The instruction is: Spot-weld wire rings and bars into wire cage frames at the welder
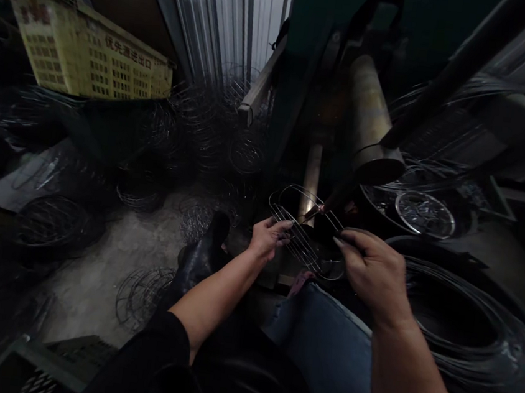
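Observation:
Between my two hands is a wire frame (302, 241) made of bent metal rods, tilted, with several parallel wires. My left hand (270, 236) grips its left side, thumb on top. On the other side my right hand (370, 267) is closed, thumb against fingers, on the end of a wire of the same frame. The frame's far part lies at the dark tip of a machine electrode (324, 208), where a small reddish spot shows. Below that stands a brass-coloured post (312, 180). Whether the frame touches the electrode I cannot tell.
A thick metal cylinder (369, 117) and a dark slanting bar (463, 67) overhang the work. At right are a large wire coil (475, 319) and a tub of ring-shaped wire parts (424, 213). Wire baskets (144, 296) lie on the floor; a yellow crate (90, 53) stands back left.

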`<control>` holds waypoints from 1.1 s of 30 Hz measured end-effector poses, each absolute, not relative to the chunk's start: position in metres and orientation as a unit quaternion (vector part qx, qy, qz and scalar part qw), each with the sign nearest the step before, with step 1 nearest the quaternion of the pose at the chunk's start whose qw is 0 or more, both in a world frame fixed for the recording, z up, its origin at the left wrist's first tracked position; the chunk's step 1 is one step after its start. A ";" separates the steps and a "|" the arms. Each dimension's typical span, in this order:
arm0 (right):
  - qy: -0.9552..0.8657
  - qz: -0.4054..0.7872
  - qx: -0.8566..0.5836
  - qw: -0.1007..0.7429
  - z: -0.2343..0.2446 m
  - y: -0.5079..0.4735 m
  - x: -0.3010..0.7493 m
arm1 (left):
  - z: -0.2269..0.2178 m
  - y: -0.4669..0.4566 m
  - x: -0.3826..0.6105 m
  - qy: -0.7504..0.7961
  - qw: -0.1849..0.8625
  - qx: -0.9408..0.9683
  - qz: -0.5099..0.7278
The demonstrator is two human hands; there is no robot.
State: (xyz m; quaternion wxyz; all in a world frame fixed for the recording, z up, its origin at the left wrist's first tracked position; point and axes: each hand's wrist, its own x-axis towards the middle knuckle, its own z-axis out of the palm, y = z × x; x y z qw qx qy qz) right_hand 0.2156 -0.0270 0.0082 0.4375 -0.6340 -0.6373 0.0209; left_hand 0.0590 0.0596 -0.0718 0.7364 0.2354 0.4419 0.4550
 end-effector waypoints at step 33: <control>-0.627 0.080 -0.658 0.409 0.019 -0.020 0.211 | -0.085 0.069 0.063 0.511 0.778 0.176 0.319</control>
